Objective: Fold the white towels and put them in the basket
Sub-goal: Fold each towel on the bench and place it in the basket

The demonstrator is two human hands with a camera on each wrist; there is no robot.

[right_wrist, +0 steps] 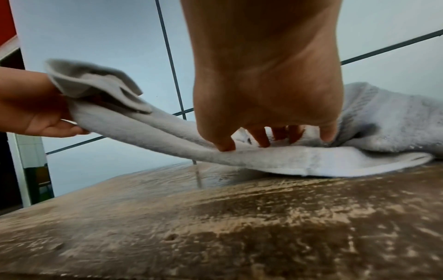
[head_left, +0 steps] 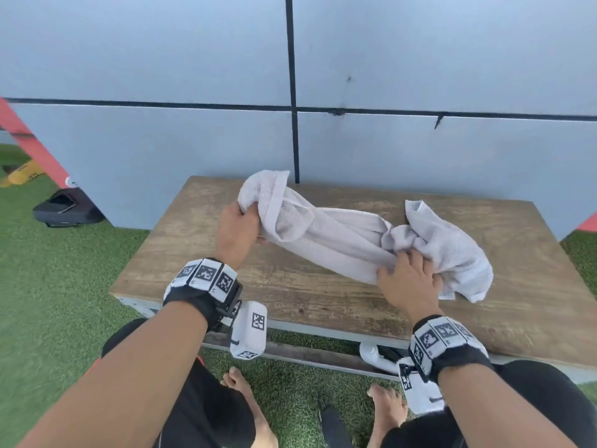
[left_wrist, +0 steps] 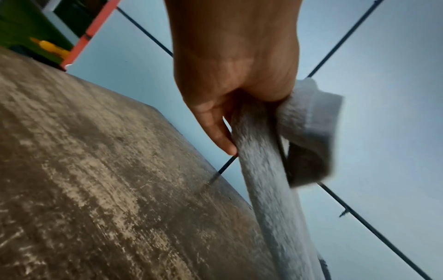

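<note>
Folding is barely begun: left hand (head_left: 237,231) grips one end of the bunched white towel (head_left: 339,237) mid-frame, right hand (head_left: 408,279) clutches the crumpled end; no basket shows.

From my head view, the white towel (head_left: 342,236) covers the fingertips of the left hand (head_left: 237,229), and bunched cloth swallows the finger ends of the right hand (head_left: 408,281), so I cannot tell how many layers either one holds. Beside the towel, the wooden table (head_left: 290,286) smears into blur in both wrist views, and its right end runs off the frame edge. I cannot identify the dark object (head_left: 63,210) left of the table.
</note>
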